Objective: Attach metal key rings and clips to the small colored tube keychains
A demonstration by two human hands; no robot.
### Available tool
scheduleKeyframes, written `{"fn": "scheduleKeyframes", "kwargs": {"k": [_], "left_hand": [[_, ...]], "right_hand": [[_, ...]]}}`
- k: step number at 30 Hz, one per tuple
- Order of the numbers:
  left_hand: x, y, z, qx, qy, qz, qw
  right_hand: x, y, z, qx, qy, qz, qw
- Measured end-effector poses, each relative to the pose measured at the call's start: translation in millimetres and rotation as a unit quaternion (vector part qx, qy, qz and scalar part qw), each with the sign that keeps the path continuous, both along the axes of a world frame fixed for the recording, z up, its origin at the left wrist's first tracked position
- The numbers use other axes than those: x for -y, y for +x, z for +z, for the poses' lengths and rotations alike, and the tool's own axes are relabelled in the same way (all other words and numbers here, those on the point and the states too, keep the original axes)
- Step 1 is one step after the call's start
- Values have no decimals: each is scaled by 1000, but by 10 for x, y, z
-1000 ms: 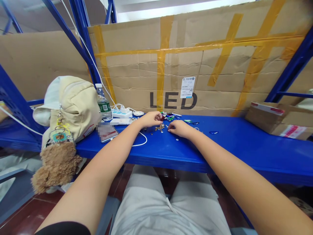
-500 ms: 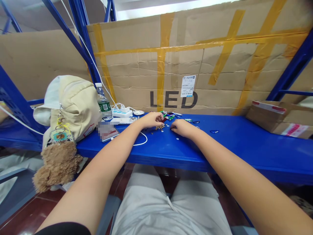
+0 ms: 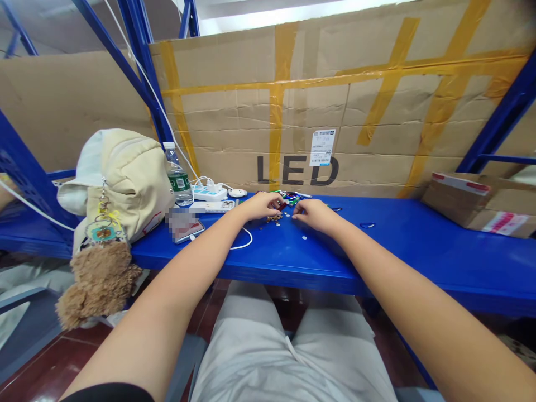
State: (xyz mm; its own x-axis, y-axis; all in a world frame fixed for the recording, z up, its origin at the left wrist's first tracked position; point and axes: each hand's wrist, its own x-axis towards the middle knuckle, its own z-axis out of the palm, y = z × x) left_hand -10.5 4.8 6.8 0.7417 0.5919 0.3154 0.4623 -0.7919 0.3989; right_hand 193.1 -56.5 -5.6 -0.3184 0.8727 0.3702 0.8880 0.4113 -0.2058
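My left hand (image 3: 266, 206) is closed with its fingertips around a small red item (image 3: 283, 206), whose kind is too small to make out. Just right of it, my right hand (image 3: 312, 215) has its fingers curled together above the table; anything inside them is hidden. Behind both hands lies a pile of small shiny coloured pieces (image 3: 293, 196), green, blue and silver. Small brass-coloured bits (image 3: 274, 218) lie below my left hand. A small whitish disc (image 3: 304, 238) rests nearer the front edge. Off to the right is a blue carabiner (image 3: 367, 225).
On the left of the blue table (image 3: 402, 257) stand a cream bag (image 3: 134, 173) with a plush charm, a water bottle (image 3: 179, 178), a power strip (image 3: 209, 192) and phones (image 3: 215, 206) with a white cable. A cardboard box (image 3: 481, 204) sits right; a large LED carton (image 3: 234, 123) stands behind.
My right hand has lifted slightly and its fingers have shifted. My left hand has moved a little to the right, with the red item still at its fingertips.
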Motion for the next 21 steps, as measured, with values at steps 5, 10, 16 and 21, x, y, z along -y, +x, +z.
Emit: {"fn": "scheduleKeyframes", "kwargs": {"k": [5,10,16,21], "left_hand": [[21,-2,22,-21,17,7,1000],[-32,-26,10,-9,15,-7,1000],[-68,-44,1,21,9,2,1000],[-39,-50,22,17,6,4,1000]], "right_hand": [[33,-21,8,29,-38,33,998],[57,-45,10,43,-26,41,998],[-53,-185,-57,97,50,38,993],[-125,-278,-126,161,48,42,985]]}}
